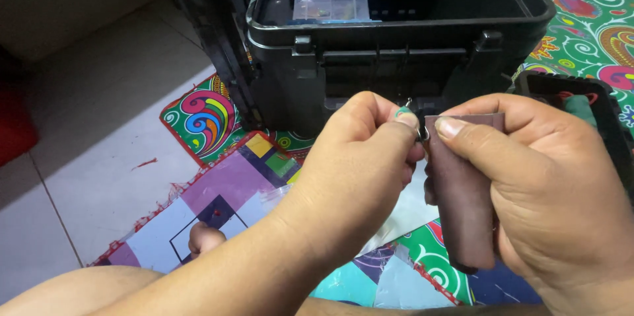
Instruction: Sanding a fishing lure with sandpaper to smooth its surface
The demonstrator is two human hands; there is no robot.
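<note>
My left hand (pixel 356 157) pinches a small metal piece (pixel 422 132) between thumb and fingertips, right against the top edge of a dark maroon strip (pixel 465 204). My right hand (pixel 548 204) grips that strip, thumb pressed on its upper end, the strip hanging down between the fingers. Both hands meet just in front of an open black plastic toolbox (pixel 396 45). What the small metal piece is, I cannot tell.
Inside the toolbox sits a clear plastic compartment case (pixel 331 5). A colourful patterned cloth (pixel 224 184) covers the tiled floor (pixel 86 124) under the box. A black tray (pixel 594 105) with a green item lies at the right. A toe (pixel 205 238) shows below.
</note>
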